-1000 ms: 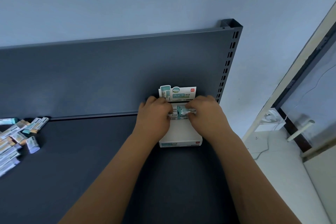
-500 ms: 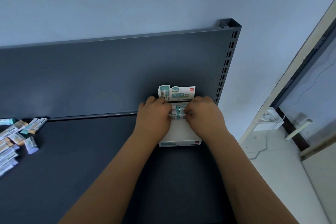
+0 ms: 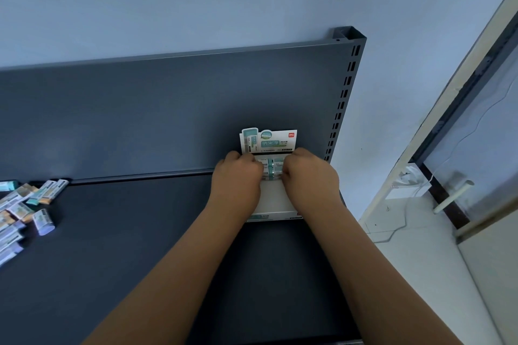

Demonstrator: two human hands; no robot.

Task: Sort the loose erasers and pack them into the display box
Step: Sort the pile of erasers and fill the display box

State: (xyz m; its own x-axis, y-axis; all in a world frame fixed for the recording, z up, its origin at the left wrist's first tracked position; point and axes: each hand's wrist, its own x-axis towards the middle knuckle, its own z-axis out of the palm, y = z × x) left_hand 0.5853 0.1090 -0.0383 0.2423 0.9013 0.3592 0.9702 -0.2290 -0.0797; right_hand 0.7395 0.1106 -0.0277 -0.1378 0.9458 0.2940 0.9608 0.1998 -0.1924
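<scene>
A white display box (image 3: 276, 200) with a printed header card (image 3: 269, 141) stands on the dark shelf, against the back panel near the right end. A row of teal-and-white erasers (image 3: 273, 168) lies inside it at the back. My left hand (image 3: 238, 179) and my right hand (image 3: 308, 176) sit over the box from either side, fingers curled onto the ends of the eraser row. The fingertips are hidden behind the knuckles. A pile of loose erasers (image 3: 21, 204) in teal, orange and lilac wrappers lies at the far left of the shelf.
The dark grey shelf (image 3: 126, 246) stretches between the pile and the box. Its slotted upright (image 3: 344, 92) rises at the right end. Beyond the shelf's right edge are a light floor, a white cable (image 3: 398, 224) and a door frame.
Both hands have drawn slightly closer together on the eraser row in the box. The view has shifted a little; the pile and the box stay in place.
</scene>
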